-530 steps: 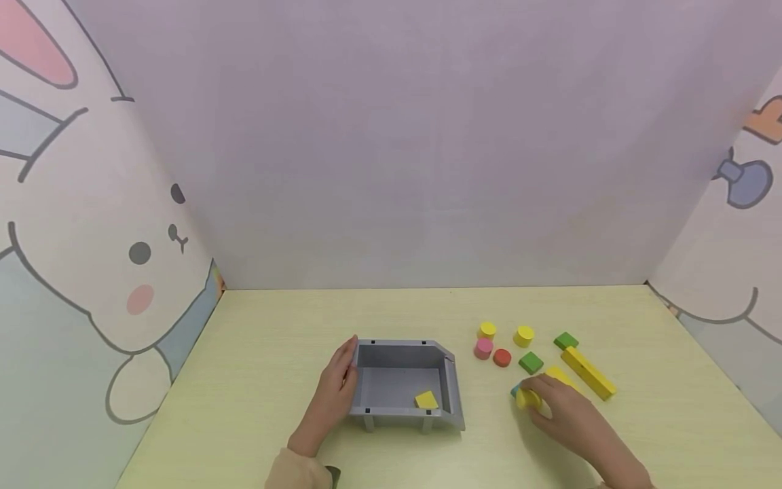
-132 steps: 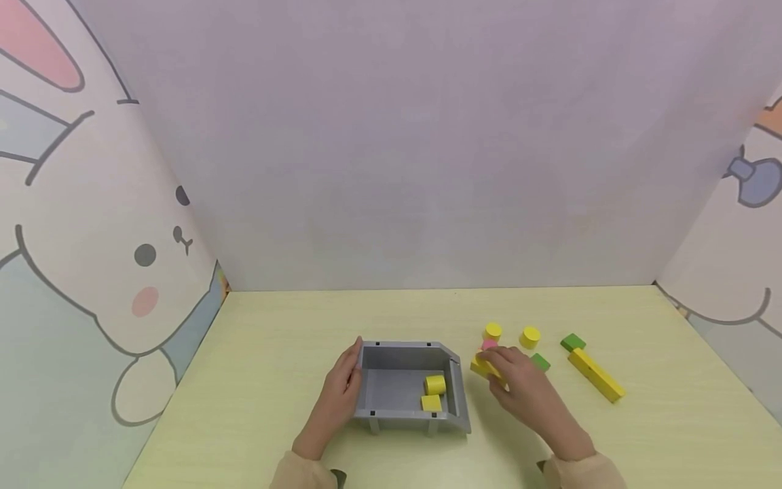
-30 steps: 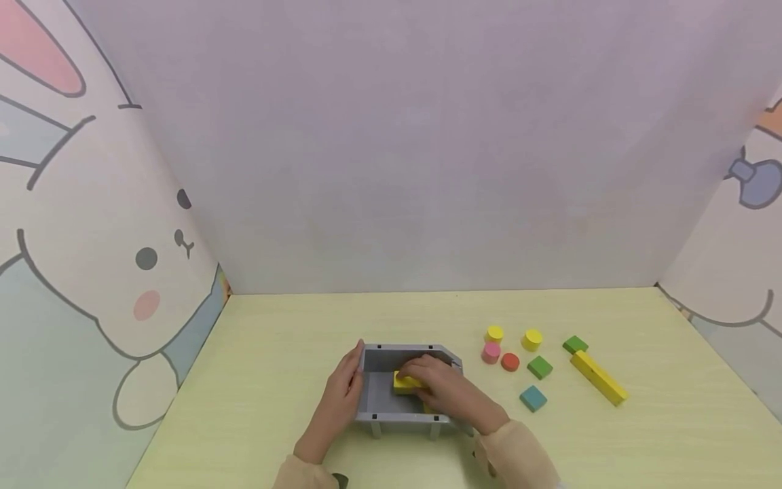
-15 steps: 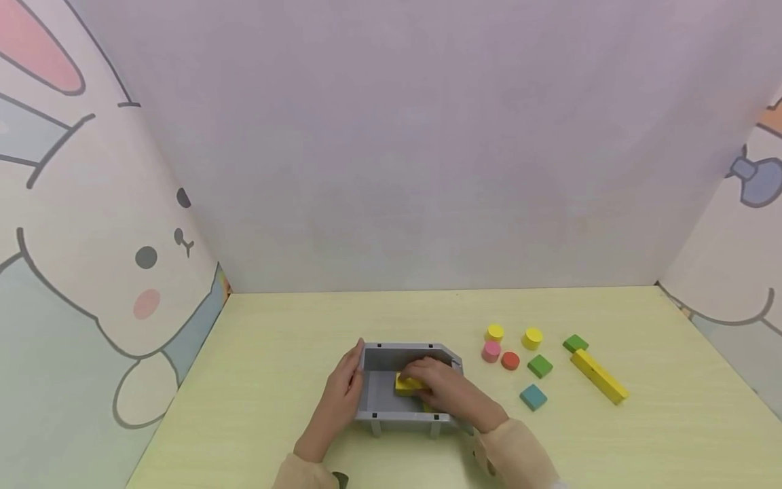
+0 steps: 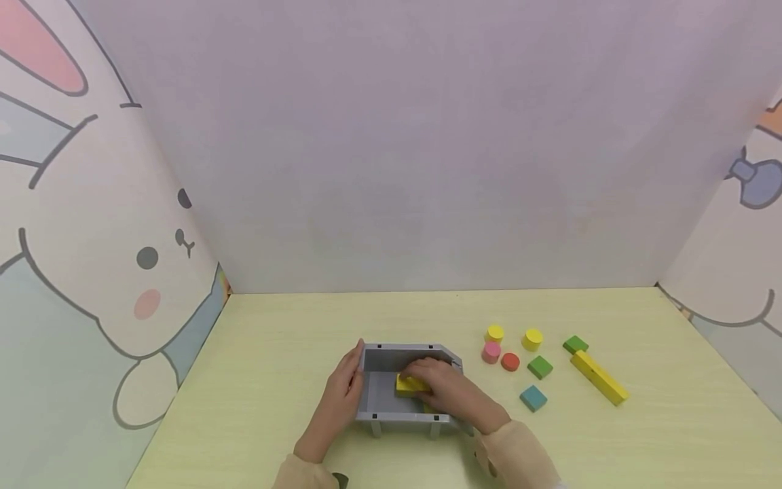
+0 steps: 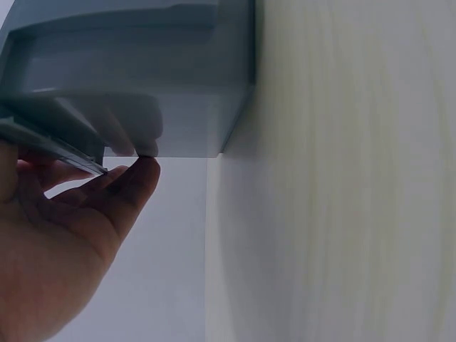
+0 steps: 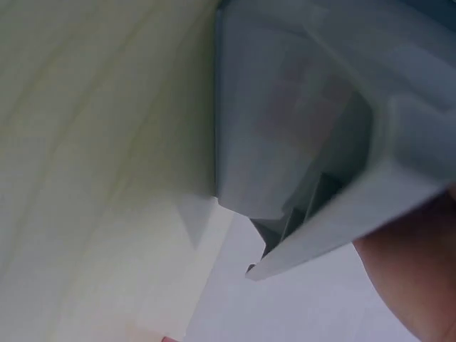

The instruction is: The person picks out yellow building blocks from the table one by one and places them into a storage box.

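Observation:
In the head view a grey open-topped bin [image 5: 403, 416] stands on the table. My left hand [image 5: 339, 390] grips its left rim; the left wrist view shows the thumb against the outer wall and the other fingers over the edge. Reaching inside, my right hand [image 5: 449, 387] holds a yellow rectangular block [image 5: 408, 388] low in the middle of the bin. Part of another yellow block [image 5: 428, 409] peeks out below that hand, which covers the bin's right side. From the right wrist, the bin's wall [image 7: 285, 121] blocks the view of the fingertips.
Right of the bin lie two yellow cylinders [image 5: 533, 339], a pink cylinder [image 5: 491, 352] and a red disc [image 5: 510, 362]. Two green blocks [image 5: 540, 367], a teal block [image 5: 533, 399] and a long yellow bar [image 5: 599, 377] lie farther right. A pale wall [image 5: 391, 170] closes the back.
Since 4.4 s ago my right hand has carried the yellow block left into the bin. Earlier, a yellow cylinder went into the bin too. Over the last second both hands have stayed nearly still.

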The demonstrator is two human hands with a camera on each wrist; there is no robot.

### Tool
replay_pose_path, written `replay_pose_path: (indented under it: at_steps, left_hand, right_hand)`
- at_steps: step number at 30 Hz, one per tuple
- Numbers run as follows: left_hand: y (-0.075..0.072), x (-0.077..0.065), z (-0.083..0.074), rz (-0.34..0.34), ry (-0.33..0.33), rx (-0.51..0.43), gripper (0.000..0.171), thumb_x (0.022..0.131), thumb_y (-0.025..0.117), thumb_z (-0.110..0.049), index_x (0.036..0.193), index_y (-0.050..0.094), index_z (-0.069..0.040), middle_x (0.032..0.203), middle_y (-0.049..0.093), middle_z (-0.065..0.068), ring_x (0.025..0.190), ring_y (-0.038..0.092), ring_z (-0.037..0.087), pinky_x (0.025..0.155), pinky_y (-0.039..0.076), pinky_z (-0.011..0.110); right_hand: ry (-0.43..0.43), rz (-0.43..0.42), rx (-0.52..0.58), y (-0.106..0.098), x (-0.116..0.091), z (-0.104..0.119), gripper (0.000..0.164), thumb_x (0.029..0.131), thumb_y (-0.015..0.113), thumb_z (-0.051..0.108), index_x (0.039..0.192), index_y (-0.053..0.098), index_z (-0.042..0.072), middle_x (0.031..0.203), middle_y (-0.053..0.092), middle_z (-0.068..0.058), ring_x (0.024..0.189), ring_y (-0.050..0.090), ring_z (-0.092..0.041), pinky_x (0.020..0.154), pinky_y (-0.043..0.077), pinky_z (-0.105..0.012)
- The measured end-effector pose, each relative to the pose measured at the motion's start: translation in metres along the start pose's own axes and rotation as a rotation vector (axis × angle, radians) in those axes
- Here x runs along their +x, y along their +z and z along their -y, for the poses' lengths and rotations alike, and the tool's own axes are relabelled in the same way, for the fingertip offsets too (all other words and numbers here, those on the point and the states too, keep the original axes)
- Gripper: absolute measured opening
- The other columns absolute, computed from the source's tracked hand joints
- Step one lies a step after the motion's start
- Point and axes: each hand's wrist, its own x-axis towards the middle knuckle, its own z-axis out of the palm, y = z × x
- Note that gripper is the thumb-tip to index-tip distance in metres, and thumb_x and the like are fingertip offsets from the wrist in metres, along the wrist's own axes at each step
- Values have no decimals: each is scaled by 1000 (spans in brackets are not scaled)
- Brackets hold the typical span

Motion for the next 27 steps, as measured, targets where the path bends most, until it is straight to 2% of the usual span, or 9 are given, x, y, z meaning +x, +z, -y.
replay_pose_path:
  at_steps: [8,14,17,24,27]
  left_hand:
    - [-11,2,-31,-3,-4,-27,42,92,38,8,133,34,12,132,41,35,123,36,44,98,37,57]
    - [-13,2,-35,-1,-2,-20,42,93,37,7,134,33,11,132,42,34,123,36,43,99,37,56]
    - [-12,2,-32,0,3,-17,42,93,37,7,135,32,10,132,41,33,124,36,42,99,37,56]
    - [0,2,0,10,2,-7,43,95,38,1,138,31,5,136,41,28,126,36,37,98,38,56]
    - [0,1,2,7,12,-18,44,95,38,-1,138,31,3,137,40,27,126,35,36,99,38,55]
  right_hand:
    - [28,-24,-1,-8,-4,3,29,79,66,10,108,64,11,105,65,-1,100,56,-16,88,51,-38]
    - [22,-63,-14,-14,-7,5,26,81,65,15,107,64,13,105,65,1,101,55,-16,88,51,-39]
    - [9,-94,-32,-15,-9,5,24,82,64,16,106,64,14,104,64,3,100,54,-14,88,51,-39]
    - [-54,-177,-31,-21,-10,3,22,81,65,15,103,65,12,100,65,3,93,56,-12,80,54,-35]
    - [-88,-216,-33,-24,-11,2,22,80,65,12,102,65,11,99,65,2,91,57,-12,77,55,-35]
